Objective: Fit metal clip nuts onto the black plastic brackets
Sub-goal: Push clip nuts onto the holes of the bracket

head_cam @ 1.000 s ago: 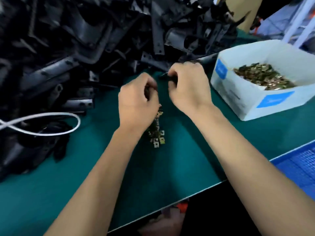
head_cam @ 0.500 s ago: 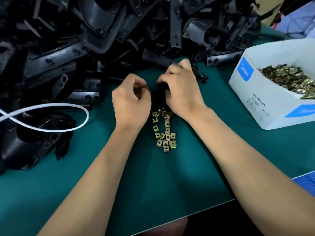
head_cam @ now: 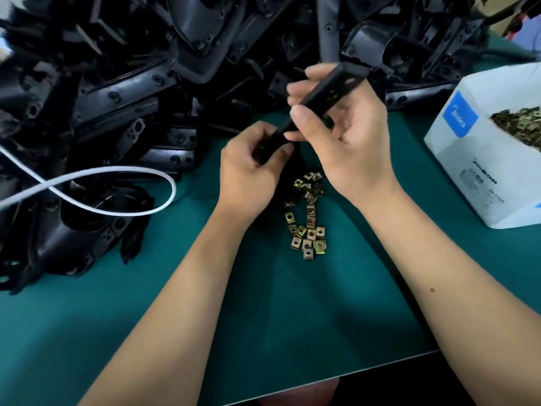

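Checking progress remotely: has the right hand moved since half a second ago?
Yes. The right hand has lifted off the green mat and away from the loose clip nuts, raising a black bracket toward the bracket pile.

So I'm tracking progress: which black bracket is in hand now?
The bracket held up by both hands, left hand, right hand; the rest lie piled.

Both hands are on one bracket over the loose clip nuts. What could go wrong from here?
1. The bracket is held in the air by the right hand and left hand; a slip could drop it on the clip nuts and scatter them.
2. The bracket pile leans close behind the hands; a nudge might send parts sliding onto the mat.
3. The white cord loops over the pile and could snag.
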